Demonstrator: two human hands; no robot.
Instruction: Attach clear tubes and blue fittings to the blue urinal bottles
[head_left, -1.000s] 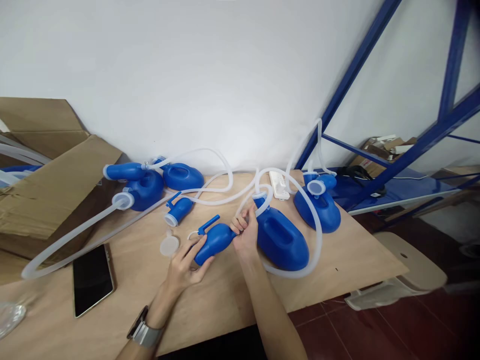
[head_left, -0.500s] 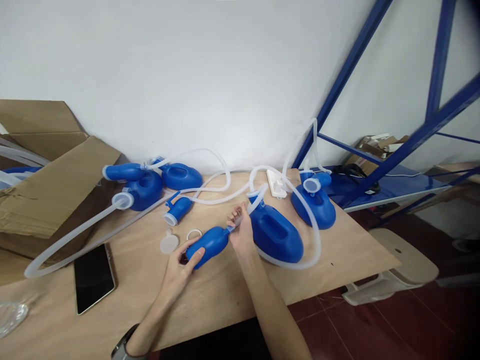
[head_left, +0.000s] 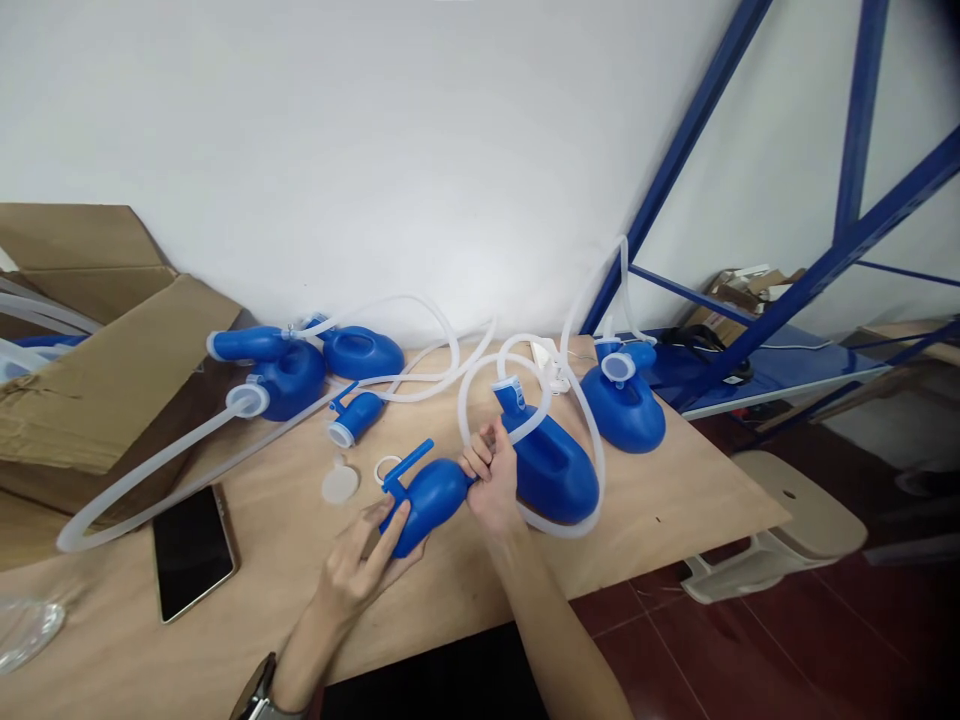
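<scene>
My left hand (head_left: 360, 572) grips the wide end of a small blue plastic funnel piece (head_left: 429, 492) lying over the wooden table (head_left: 660, 500). At the piece's narrow end, my right hand (head_left: 491, 478) is closed round the end of a clear white hose (head_left: 469, 395). That hose loops up and around a large blue plastic bottle (head_left: 551, 460) just right of my right hand. A white round cap (head_left: 340, 484) and a white ring (head_left: 388, 467) lie left of the funnel piece.
More blue bottles (head_left: 622, 405) (head_left: 364, 352) (head_left: 289, 375) and a small blue funnel piece (head_left: 356, 417) with hoses lie along the wall. A black phone (head_left: 193, 550) lies at the left, beside an open cardboard box (head_left: 97, 370). A blue metal frame (head_left: 787, 290) and a beige stool (head_left: 795, 520) stand at the right.
The funnel piece has been turned so its side handle points up again. The hose loop has risen higher over the large bottle. Both hands stay on the piece and hose.
</scene>
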